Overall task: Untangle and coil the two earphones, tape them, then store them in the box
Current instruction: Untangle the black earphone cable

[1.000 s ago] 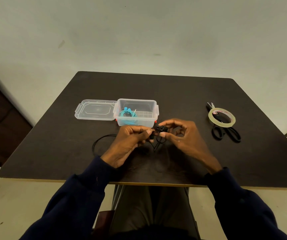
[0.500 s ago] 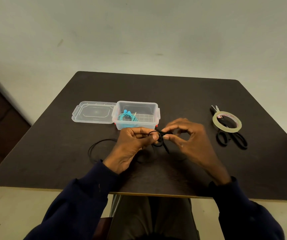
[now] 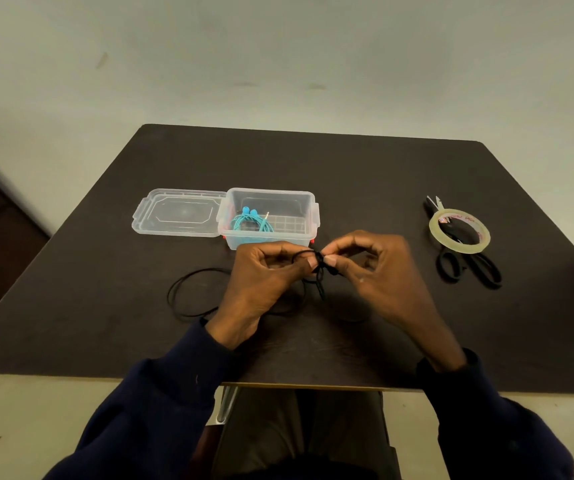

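Note:
Both hands meet over the middle of the dark table (image 3: 365, 174). My left hand (image 3: 261, 282) and my right hand (image 3: 379, 271) each pinch the black earphone (image 3: 320, 271) at a small knot of cable between their fingertips. Its loose cable loops lie on the table to the left of my left wrist. A coiled blue earphone (image 3: 250, 223) lies inside the clear plastic box (image 3: 308, 216), just beyond my hands. The box's lid (image 3: 178, 213) is folded open to the left.
A roll of clear tape (image 3: 460, 232) lies on top of black scissors (image 3: 469, 265) at the right of the table. The table's near edge runs just under my forearms.
The knot of black cable has been drawn tighter between my fingertips. My head has shifted a little, so everything on the table sits slightly differently in view.

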